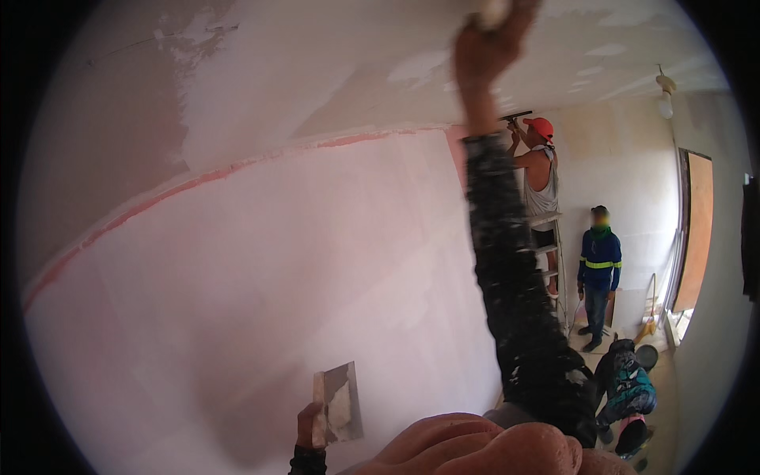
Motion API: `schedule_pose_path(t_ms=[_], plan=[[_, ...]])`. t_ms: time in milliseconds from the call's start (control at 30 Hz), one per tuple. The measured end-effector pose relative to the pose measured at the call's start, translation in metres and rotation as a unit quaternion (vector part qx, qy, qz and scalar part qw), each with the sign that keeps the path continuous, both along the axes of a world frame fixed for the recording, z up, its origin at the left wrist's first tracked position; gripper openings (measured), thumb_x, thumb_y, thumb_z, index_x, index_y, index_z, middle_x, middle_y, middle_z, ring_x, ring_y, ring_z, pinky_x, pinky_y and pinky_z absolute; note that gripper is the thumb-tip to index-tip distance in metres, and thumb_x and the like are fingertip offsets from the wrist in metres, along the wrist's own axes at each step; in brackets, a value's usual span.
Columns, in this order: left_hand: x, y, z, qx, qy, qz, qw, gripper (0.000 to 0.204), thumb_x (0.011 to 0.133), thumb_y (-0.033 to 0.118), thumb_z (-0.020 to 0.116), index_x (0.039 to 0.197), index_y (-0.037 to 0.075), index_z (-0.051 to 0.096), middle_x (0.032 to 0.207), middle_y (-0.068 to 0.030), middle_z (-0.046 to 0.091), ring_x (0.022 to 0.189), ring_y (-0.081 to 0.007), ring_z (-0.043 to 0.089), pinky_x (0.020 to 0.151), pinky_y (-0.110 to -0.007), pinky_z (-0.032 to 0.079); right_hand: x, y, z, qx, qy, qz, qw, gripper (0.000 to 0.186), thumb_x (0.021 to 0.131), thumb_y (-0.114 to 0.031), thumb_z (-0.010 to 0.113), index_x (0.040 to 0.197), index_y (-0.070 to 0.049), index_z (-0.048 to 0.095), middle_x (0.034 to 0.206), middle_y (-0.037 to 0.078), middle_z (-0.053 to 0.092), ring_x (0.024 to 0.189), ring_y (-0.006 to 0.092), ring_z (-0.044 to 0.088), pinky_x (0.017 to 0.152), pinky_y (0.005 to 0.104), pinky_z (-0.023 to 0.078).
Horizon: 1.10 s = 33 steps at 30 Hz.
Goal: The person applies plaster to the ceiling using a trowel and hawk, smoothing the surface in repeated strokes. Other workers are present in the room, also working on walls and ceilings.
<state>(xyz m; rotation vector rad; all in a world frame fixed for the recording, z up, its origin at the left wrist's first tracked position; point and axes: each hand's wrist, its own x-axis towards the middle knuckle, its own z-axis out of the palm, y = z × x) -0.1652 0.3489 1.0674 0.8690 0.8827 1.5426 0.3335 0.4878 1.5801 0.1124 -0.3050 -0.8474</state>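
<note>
Reaching up toward the patchy ceiling (pixel 261 71) with the right hand (pixel 483 63), curled around a pale thing (pixel 495 12); blurred and cut off by the top edge, so cannot tell its kind or whether touching the ceiling. Gripping a flat metal plate (pixel 354 400) low in front of the white wall (pixel 277 277) with the left hand (pixel 309 425), closed on its pale grip edge; smeared with pale paste (pixel 339 410) across its face. Probably mid-stroke in spreading or smoothing paste overhead, judging by the raised arm and loaded plate. Likely calls next for finishing the pass with even pressure, then lowering to the plate for more paste; best to keep the plate steady meanwhile. Beyond the right arm: a co-worker (pixel 541 182) up a ladder (pixel 546 248), also at the ceiling edge; farther right, a standing person in blue (pixel 599 257) and a bent-over person (pixel 629 384) near the floor.
</note>
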Motion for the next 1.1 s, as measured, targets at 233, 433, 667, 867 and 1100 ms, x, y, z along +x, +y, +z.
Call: schedule_pose_path(t_ms=[233, 433, 667, 867, 1100], plan=[[-0.062, 0.065, -0.047, 0.009, 0.014, 0.009, 1.0, 0.047, 0.093, 0.033, 0.062, 0.124, -0.003, 0.058, 0.102, -0.0131, 0.068, 0.084, -0.0265, 0.071, 0.075, -0.04, 0.06, -0.175, 0.063, -0.069, -0.171, -0.286, 0.019, 0.943, 0.08, 0.078, 0.014, 0.06, 0.153, -0.011, 0.044, 0.161, 0.018, 0.037, 0.15, 0.0426, 0.028, 0.119, 0.0589, 0.026], [-0.005, -0.018, -0.018, -0.025, -0.025, 0.003, 0.999, 0.046, 0.093, 0.031, 0.06, 0.125, -0.002, 0.058, 0.104, -0.014, 0.067, 0.089, -0.0269, 0.07, 0.08, -0.042, 0.06, -0.022, 0.057, -0.085, -0.081, -0.194, 0.364, 0.907, 0.046, 0.091, -0.007, 0.066, 0.135, 0.0, 0.054, 0.127, 0.012, 0.059, 0.113, 0.0267, 0.057, 0.098, 0.0396, 0.047], [-0.023, 0.0, -0.015, -0.004, 0.034, 0.047, 0.998, 0.038, 0.094, 0.033, 0.062, 0.113, 0.0, 0.063, 0.096, -0.0103, 0.066, 0.08, -0.0228, 0.069, 0.07, -0.035, 0.06, -0.091, 0.004, -0.017, -0.106, 0.021, 0.084, 0.991, 0.077, 0.084, -0.008, 0.076, 0.148, 0.006, 0.035, 0.145, 0.028, 0.04, 0.136, 0.0353, 0.037, 0.114, 0.0463, 0.03], [-0.016, 0.054, -0.017, 0.017, 0.025, -0.035, 0.999, 0.041, 0.094, 0.031, 0.064, 0.118, -0.002, 0.062, 0.098, -0.0125, 0.068, 0.082, -0.0251, 0.071, 0.073, -0.037, 0.061, -0.121, 0.066, -0.088, -0.093, -0.241, 0.025, 0.966, 0.07, 0.083, 0.003, 0.069, 0.149, -0.006, 0.047, 0.141, 0.018, 0.051, 0.132, 0.0378, 0.046, 0.111, 0.0461, 0.036], [-0.028, 0.006, -0.012, -0.033, -0.043, -0.054, 0.997, 0.047, 0.093, 0.028, 0.062, 0.127, -0.005, 0.057, 0.107, -0.0153, 0.069, 0.09, -0.0283, 0.072, 0.08, -0.041, 0.061, 0.021, -0.01, -0.04, 0.016, -0.2, 0.419, 0.886, 0.029, 0.096, -0.018, 0.058, 0.116, 0.001, 0.065, 0.096, 0.011, 0.064, 0.082, 0.0233, 0.061, 0.077, 0.0403, 0.052]])
